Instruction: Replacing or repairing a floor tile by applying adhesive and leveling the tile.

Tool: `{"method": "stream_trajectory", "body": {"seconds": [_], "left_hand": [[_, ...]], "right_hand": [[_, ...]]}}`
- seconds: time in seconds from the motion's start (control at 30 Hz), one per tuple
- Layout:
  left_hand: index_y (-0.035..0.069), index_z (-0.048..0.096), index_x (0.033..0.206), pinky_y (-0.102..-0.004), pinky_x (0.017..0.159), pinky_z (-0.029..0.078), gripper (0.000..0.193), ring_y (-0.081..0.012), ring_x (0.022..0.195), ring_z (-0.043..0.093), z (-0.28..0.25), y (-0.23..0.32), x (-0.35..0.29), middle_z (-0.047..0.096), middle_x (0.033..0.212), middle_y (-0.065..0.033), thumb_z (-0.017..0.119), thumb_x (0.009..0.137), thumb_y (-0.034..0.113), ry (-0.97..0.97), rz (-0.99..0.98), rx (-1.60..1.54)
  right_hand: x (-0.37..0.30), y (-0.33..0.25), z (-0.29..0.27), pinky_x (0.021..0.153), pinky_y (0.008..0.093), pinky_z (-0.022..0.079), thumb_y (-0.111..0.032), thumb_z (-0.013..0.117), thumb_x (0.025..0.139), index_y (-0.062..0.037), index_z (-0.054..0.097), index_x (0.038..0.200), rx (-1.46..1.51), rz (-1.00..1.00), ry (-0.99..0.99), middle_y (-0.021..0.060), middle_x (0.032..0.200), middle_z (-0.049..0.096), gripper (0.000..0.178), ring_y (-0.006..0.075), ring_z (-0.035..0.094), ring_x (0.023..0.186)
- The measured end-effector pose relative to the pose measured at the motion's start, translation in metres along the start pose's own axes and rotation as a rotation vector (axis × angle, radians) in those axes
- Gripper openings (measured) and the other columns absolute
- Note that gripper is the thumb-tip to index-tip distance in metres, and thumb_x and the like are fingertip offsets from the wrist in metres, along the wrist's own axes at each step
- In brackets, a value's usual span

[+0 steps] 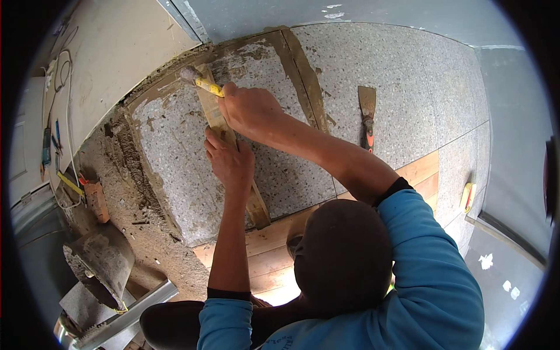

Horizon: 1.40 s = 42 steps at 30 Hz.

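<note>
My right hand (249, 109) is closed round the yellow handle of a hammer (210, 87). The hammer's mortar-crusted head is at the top end of a long wooden board (256, 207); I cannot tell whether the two touch. Lower down, my left hand (231, 158) grips the same board by its edges. The board lies slantwise across a large speckled tile (175, 157) smeared with mortar. Wet mortar (306, 79) fills the joint along the tile's right side and shows along its far edge.
A scraper (367, 116) lies on the tiles to the right. Timber-look flooring (420, 170) adjoins the near tile edge. On the left are rough mortar bedding (146, 175), a dirty bucket (108, 256), a metal straightedge (131, 315) and a cable (70, 111). Grey walls (408, 23) border the floor.
</note>
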<state>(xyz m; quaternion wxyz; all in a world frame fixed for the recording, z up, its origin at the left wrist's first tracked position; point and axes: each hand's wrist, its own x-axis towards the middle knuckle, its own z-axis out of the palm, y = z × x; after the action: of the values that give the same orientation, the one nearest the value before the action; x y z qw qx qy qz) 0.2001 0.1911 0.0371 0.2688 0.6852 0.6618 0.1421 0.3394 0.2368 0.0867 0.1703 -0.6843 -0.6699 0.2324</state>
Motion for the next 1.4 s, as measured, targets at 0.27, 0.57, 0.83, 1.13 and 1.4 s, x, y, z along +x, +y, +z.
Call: {"method": "stream_trajectory", "body": {"seconds": [0.27, 0.57, 0.83, 1.13, 1.4], "left_hand": [[-0.003, 0.028, 0.155, -0.0582, 0.102, 0.05, 0.078, -0.0513, 0.125, 0.052, -0.001, -0.001, -0.002, 0.048, 0.137, -0.0292, 0.066, 0.089, 0.015, 0.008, 0.02, -0.012], [-0.003, 0.028, 0.155, -0.0572, 0.105, 0.048, 0.078, -0.0512, 0.126, 0.052, -0.004, -0.011, 0.0, 0.048, 0.139, -0.0291, 0.066, 0.089, 0.016, 0.027, 0.03, -0.067], [-0.003, 0.028, 0.153, -0.0586, 0.101, 0.048, 0.078, -0.0517, 0.12, 0.052, -0.014, -0.023, 0.012, 0.049, 0.132, -0.0285, 0.066, 0.086, 0.01, 0.033, 0.01, -0.07], [-0.002, 0.029, 0.153, -0.0593, 0.103, 0.047, 0.077, -0.0517, 0.123, 0.052, -0.018, -0.017, 0.012, 0.048, 0.134, -0.0282, 0.066, 0.088, 0.013, 0.0, -0.051, -0.081], [-0.005, 0.027, 0.155, -0.0596, 0.101, 0.048, 0.079, -0.0516, 0.123, 0.052, -0.014, -0.019, 0.012, 0.048, 0.133, -0.0291, 0.065, 0.087, 0.011, 0.018, -0.023, -0.057]], "right_hand": [[-0.002, 0.006, 0.01, 0.055, 0.0496, 0.058, -0.03, 0.053, 0.107, 0.0018, 0.058, 0.099, -0.008, 0.0, 0.056, 0.0182, 0.066, 0.069, 0.033, 0.0385, 0.072, 0.061], [-0.007, -0.004, 0.012, 0.048, 0.047, 0.055, -0.031, 0.053, 0.108, 0.0025, 0.059, 0.098, -0.094, -0.007, 0.133, 0.0137, 0.06, 0.066, 0.036, 0.0337, 0.068, 0.051], [0.002, -0.009, 0.022, 0.041, 0.0426, 0.052, -0.031, 0.053, 0.109, 0.0009, 0.059, 0.093, -0.127, -0.076, 0.166, 0.0115, 0.055, 0.063, 0.036, 0.0301, 0.065, 0.045], [0.007, -0.023, 0.007, 0.04, 0.0421, 0.051, -0.032, 0.053, 0.11, 0.0006, 0.059, 0.095, -0.105, -0.054, 0.123, 0.0111, 0.054, 0.062, 0.036, 0.0295, 0.064, 0.044], [0.011, -0.023, 0.004, 0.039, 0.0404, 0.05, -0.031, 0.053, 0.11, 0.0008, 0.057, 0.092, -0.155, -0.005, 0.007, 0.01, 0.053, 0.061, 0.037, 0.0286, 0.063, 0.043]]}}
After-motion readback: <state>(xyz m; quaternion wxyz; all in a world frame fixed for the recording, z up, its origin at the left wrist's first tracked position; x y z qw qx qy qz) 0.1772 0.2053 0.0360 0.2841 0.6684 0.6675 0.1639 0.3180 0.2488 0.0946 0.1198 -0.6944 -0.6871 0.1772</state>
